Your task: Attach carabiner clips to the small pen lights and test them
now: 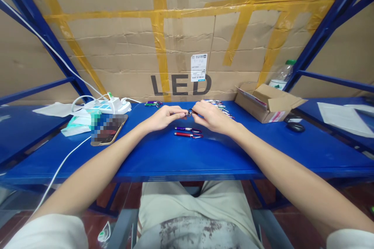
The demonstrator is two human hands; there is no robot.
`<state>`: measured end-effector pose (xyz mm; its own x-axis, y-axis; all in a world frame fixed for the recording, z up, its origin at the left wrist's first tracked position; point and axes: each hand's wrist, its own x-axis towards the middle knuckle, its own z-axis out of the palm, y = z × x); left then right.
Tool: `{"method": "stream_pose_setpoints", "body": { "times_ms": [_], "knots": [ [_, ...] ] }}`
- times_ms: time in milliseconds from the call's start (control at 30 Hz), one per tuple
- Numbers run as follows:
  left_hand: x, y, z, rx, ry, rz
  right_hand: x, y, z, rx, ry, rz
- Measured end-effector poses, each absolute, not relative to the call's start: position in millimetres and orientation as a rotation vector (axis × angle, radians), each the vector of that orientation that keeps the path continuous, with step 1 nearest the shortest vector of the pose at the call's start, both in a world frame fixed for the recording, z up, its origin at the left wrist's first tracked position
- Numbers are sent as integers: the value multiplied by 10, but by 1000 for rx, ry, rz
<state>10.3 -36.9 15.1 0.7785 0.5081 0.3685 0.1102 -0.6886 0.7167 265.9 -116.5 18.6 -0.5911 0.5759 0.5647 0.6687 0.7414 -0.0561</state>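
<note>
My left hand (164,117) and my right hand (212,116) meet over the middle of the blue table (163,155), fingers pinched together on a small keychain flashlight with a ring (189,113). Just in front of my hands lie a purple flashlight (187,129) and a red flashlight (188,135), side by side. A row of more small flashlights (222,107) lies behind my right hand, and a green and purple pair (153,103) sits behind my left hand.
A phone (108,130), tissue pack (77,124) and white power strip (108,106) with cables sit at left. An open cardboard box (267,103), a plastic bottle (282,74) and a black mouse (295,126) are at right. A cardboard wall stands behind.
</note>
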Motion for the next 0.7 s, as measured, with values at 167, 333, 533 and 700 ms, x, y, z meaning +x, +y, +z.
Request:
{"method": "stream_pose_setpoints", "body": {
  "times_ms": [167, 333, 533, 700],
  "knots": [
    [98, -358, 158, 2210, 490, 783, 2647, -1164, 199, -980, -2365, -169],
    [107, -355, 161, 2226, 530, 852, 2625, -1173, 216, -1069, -2352, -125],
    [94, -317, 118, 2349, 622, 938, 2690, -1107, 203, -1127, -2315, -10],
    [82, -283, 102, 2485, 684, 984, 2796, -1009, 164, -1075, -2278, 143]
  ]
}}
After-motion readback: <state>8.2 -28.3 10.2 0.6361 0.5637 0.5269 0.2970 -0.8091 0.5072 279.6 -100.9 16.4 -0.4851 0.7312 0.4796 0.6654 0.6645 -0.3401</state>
